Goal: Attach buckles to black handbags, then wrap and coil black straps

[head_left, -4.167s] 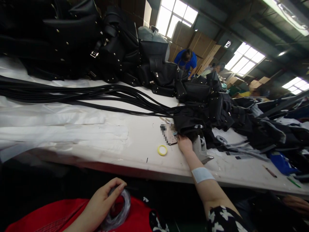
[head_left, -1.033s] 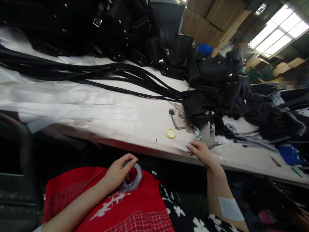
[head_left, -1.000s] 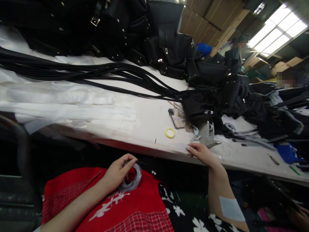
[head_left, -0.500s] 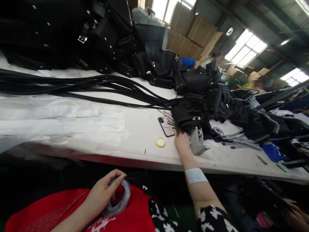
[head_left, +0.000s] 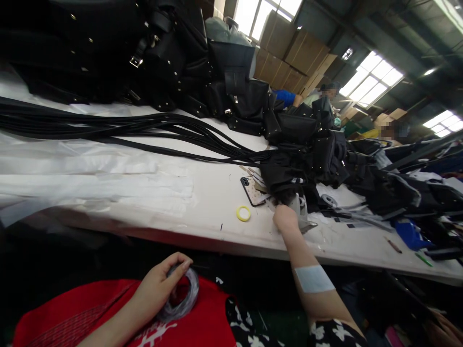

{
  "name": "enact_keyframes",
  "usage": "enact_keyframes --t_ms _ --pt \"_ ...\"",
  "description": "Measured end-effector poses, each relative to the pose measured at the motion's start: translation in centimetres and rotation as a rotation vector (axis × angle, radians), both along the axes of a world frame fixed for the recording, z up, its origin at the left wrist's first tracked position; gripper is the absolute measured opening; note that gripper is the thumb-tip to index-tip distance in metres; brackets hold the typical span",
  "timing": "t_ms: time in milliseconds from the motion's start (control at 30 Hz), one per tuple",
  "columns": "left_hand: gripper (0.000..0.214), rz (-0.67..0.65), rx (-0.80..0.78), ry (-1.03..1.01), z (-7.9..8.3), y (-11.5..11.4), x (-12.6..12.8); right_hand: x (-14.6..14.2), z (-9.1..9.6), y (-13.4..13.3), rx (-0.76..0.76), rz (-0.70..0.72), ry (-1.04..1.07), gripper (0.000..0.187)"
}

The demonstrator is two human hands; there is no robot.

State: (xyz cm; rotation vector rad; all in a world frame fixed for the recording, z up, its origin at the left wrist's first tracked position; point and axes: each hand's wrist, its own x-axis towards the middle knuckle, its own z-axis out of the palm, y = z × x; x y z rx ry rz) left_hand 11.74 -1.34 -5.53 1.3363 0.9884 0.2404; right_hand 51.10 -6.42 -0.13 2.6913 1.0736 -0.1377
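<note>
My left hand (head_left: 168, 277) is closed on a roll of greyish clear tape (head_left: 184, 301), held over the red cloth at my lap. The thumb and fingers pinch the upper edge of its ring. Stretched out over the white table, my right hand (head_left: 286, 220) is against the near left side of a grey tape dispenser (head_left: 301, 208). Its fingers are turned away and hidden, so their grip does not show. Just beyond that hand lies a bundle of black fabric (head_left: 280, 178). To the left are a phone in a patterned case (head_left: 254, 193) and a yellow tape ring (head_left: 243, 213).
Black bags (head_left: 249, 106) with metal fittings are heaped along the table's far side. Long black straps (head_left: 162, 127) and white sheets (head_left: 108, 185) stretch across the left. Another tape roll (head_left: 328, 200) and a blue object (head_left: 410, 233) lie right. Other people are beyond the bags and at lower right.
My right hand has shifted right, from between the phone and the dispenser to the dispenser's near side, covering part of it. My left hand still holds the tape roll. The view has shifted slightly.
</note>
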Motion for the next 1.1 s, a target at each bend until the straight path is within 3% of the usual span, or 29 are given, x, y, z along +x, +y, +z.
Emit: enact_keyframes --t_ms 333,500,567,667,867,1100 --pt "0.054 -0.014 -0.026 -0.022 0.1 0.2 0.1 0.3 1.7 -7.9 0.264 -0.005 0.282 0.036" --pt "0.053 -0.011 -0.024 -0.023 -0.2 0.2 0.2 0.7 2.6 -11.1 0.082 0.123 0.570 0.022" --pt "0.053 -0.004 -0.027 -0.016 -0.2 0.2 0.3 0.8 2.4 -10.1 0.139 0.125 0.458 0.024" --pt "0.052 -0.009 -0.009 0.001 -0.1 0.1 0.5 0.9 0.9 -6.2 0.273 0.088 0.235 0.031" --pt "0.056 0.017 0.032 0.031 0.5 -0.1 0.7 1.1 -2.8 1.6 0.310 0.105 0.041 0.049" --pt "0.058 0.039 0.001 0.051 0.6 -0.3 0.7 1.8 -4.0 3.0 0.236 0.059 -0.039 0.034"
